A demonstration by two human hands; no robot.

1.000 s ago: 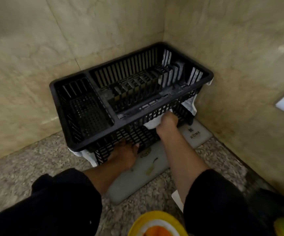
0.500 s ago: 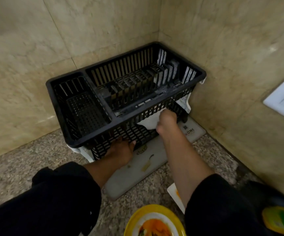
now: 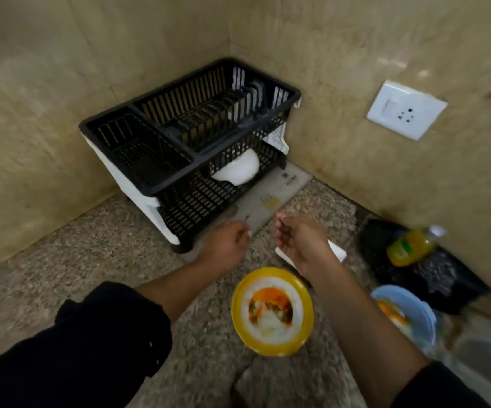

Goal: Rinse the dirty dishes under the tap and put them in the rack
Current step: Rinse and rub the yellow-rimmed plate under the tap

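Note:
A black two-tier dish rack (image 3: 179,178) stands in the corner of the speckled counter. A white bowl (image 3: 237,170) lies on its lower tier. My left hand (image 3: 226,245) and my right hand (image 3: 300,242) hover in front of the rack, both empty with loosely curled fingers. Below them sits a yellow-rimmed plate (image 3: 272,312) with orange food remains. A blue dish (image 3: 409,313) with food scraps lies to its right. A white plate (image 3: 334,250) peeks out from behind my right wrist.
A grey mat (image 3: 270,195) lies under the rack's front. A yellow dish-soap bottle (image 3: 409,245) rests on a black mat (image 3: 432,275) at the right wall. A white wall socket (image 3: 406,108) is above it. The sink edge (image 3: 488,366) shows at bottom right.
Both hands have pulled back out of the rack's lower tier toward me. My right hand has let go of the white bowl, which stays on the lower tier. The view has tilted down and right.

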